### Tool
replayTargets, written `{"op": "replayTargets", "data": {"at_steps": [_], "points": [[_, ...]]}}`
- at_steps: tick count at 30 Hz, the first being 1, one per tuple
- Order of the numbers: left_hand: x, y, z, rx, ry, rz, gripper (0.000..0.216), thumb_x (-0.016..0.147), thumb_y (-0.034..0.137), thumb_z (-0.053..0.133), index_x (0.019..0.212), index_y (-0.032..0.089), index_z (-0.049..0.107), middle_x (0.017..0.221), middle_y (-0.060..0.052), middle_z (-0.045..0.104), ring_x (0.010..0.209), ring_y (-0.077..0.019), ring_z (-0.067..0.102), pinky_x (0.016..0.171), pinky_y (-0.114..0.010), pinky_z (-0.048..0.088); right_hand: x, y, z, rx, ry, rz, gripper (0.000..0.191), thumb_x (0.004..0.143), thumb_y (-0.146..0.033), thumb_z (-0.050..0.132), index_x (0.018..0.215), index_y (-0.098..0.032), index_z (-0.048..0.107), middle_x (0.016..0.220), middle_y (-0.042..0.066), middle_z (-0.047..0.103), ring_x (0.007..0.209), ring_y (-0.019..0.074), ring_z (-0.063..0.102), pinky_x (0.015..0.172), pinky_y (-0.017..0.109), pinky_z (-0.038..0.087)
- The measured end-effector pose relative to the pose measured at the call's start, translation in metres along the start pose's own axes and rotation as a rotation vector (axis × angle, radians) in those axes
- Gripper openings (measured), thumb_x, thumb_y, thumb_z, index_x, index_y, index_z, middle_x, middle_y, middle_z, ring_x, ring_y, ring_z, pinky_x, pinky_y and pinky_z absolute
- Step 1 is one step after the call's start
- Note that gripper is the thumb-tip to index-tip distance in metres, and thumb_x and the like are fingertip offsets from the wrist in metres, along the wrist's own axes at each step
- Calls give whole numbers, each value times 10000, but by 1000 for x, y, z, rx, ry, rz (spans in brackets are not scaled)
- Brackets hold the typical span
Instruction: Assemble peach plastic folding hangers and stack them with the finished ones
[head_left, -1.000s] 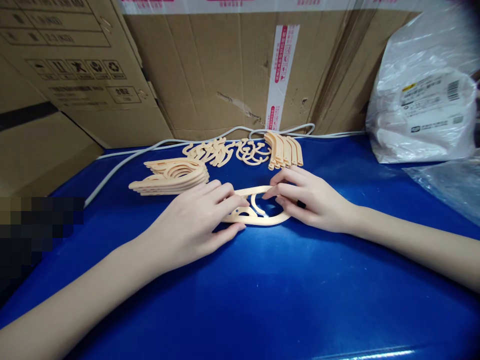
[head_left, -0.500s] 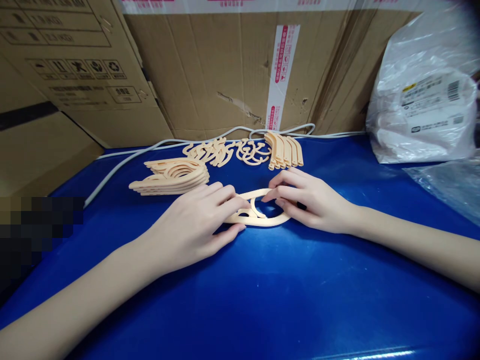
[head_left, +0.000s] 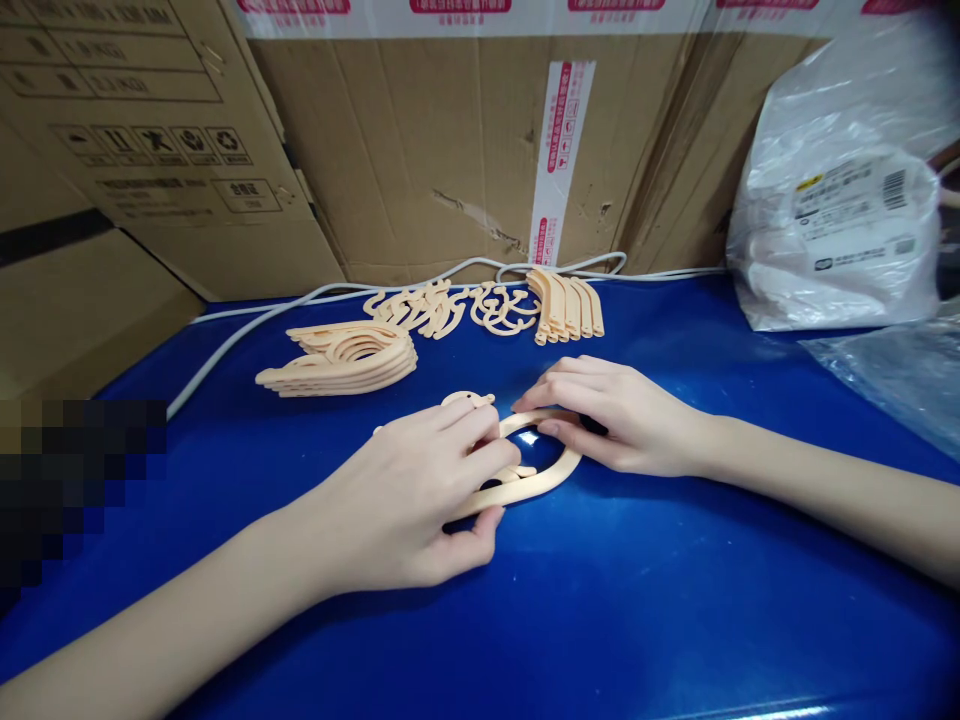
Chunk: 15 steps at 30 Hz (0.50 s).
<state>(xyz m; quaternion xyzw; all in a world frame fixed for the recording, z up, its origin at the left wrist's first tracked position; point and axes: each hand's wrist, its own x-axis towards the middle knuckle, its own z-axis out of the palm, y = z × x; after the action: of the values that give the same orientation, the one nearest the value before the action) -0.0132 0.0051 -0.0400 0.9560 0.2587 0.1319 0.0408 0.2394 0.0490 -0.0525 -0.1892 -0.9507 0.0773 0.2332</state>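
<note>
A beige plastic folding hanger point(head_left: 536, 487) with an open oval loop lies low over the blue table in front of me. My left hand point(head_left: 427, 485) is closed around its left part, with the thumb at the near edge and the fingers over the top, hiding much of it. My right hand point(head_left: 611, 415) grips the loop's far right edge between thumb and fingers. A rounded beige end with a small hole point(head_left: 469, 398) sticks out behind my left fingers. Whether it belongs to the same piece I cannot tell.
Behind my left hand sits a stack of similar beige frames point(head_left: 337, 365). Farther back are beige hooks point(head_left: 502, 308), small curved pieces point(head_left: 427, 306) and curved arms point(head_left: 566, 305). A white cable point(head_left: 247, 335) runs before cardboard boxes point(head_left: 420, 140). A plastic-wrapped package point(head_left: 840, 230) stands at right.
The hanger and both hands have come a little nearer to me, and the hanger has turned so its left side is closer. A rounded end now shows behind my left hand.
</note>
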Motion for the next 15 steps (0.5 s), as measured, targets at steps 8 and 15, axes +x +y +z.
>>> {"op": "replayTargets", "data": {"at_steps": [8,15], "points": [[-1,1,0,-36,-19,4,206,845,156,506,1011,177,627,939,-41,576,855,-210,524,722,-346,419,27,8,-6,-143,-27,95,233,990,-293,562,1085,-157,725,1098,104,679,1006,238,632,880,390,486],[-1,7,-3,-41,-43,12,242,818,163,537,1039,165,636,952,-40,588,840,-211,523,730,-354,423,54,15,10,-205,-11,16,192,945,-313,639,954,-177,776,1069,103,682,930,236,619,853,409,451]]}}
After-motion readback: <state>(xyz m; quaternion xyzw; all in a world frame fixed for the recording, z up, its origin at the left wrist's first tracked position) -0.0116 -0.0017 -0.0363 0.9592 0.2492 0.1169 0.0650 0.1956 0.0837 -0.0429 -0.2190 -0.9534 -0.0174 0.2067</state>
